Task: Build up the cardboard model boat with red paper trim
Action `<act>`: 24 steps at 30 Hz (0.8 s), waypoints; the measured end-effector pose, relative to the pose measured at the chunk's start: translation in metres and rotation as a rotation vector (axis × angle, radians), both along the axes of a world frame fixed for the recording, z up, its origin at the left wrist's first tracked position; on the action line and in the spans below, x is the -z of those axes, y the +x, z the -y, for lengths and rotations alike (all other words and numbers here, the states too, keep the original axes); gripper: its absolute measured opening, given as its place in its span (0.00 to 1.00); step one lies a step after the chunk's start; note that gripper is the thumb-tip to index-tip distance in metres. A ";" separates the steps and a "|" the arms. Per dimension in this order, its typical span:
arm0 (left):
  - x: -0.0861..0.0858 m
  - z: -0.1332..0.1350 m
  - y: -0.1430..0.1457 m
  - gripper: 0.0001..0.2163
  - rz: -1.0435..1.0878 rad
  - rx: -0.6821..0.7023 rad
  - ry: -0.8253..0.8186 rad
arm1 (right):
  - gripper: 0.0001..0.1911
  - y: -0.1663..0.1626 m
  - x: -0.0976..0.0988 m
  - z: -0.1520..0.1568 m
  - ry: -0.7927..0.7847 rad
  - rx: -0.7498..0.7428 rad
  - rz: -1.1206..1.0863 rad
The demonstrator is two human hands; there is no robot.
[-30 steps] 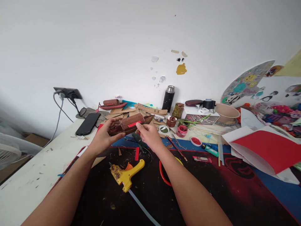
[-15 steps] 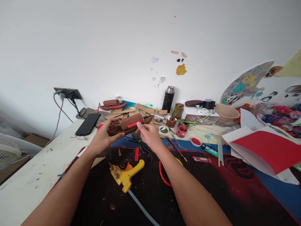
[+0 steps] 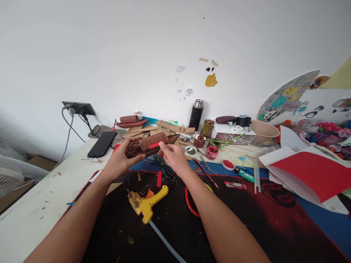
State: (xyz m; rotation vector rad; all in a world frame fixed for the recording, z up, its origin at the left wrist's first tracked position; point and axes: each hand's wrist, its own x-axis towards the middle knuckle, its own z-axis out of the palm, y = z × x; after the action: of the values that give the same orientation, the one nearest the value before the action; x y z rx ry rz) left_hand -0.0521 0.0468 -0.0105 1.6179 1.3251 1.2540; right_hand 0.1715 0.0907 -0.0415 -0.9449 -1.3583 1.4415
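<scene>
The brown model boat (image 3: 150, 139) is sitting at the left hand's (image 3: 120, 157) two o'clock and the right hand's (image 3: 174, 156) ten o'clock, is being held up over the tabletop (image 3: 35, 204), and is pointing its sharp tip toward three o'clock. The left hand is curling around the boat's other end, its thumb lying along the lower side and its fingers partly hidden, gripping it. The right hand is bringing thumb and bent fingers together, pinching the near end of a red strip (image 3: 154, 145) that is lying along the side of the boat's rounded cover; whether glue is bonding it, I cannot tell. At the right hand's seven o'clock, another red piece (image 3: 159, 179) is lying on the dark mat (image 3: 233, 230), and beyond it a yellow glue gun (image 3: 148, 207) is resting. A second boat (image 3: 131, 125) is standing at the left hand's one o'clock, well apart.
</scene>
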 end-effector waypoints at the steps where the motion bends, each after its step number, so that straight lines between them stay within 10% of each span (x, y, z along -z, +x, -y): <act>1: 0.000 0.000 0.000 0.39 0.000 0.000 -0.001 | 0.36 0.000 0.000 0.000 0.001 0.001 -0.001; 24: 0.003 0.000 -0.003 0.38 -0.043 -0.002 0.015 | 0.37 0.000 -0.002 0.001 -0.023 0.002 0.002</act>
State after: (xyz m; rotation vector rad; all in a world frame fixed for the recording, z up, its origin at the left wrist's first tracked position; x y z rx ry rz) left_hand -0.0549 0.0468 -0.0140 1.6631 1.3467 1.2398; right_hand 0.1717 0.0896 -0.0392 -0.9624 -1.3449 1.4580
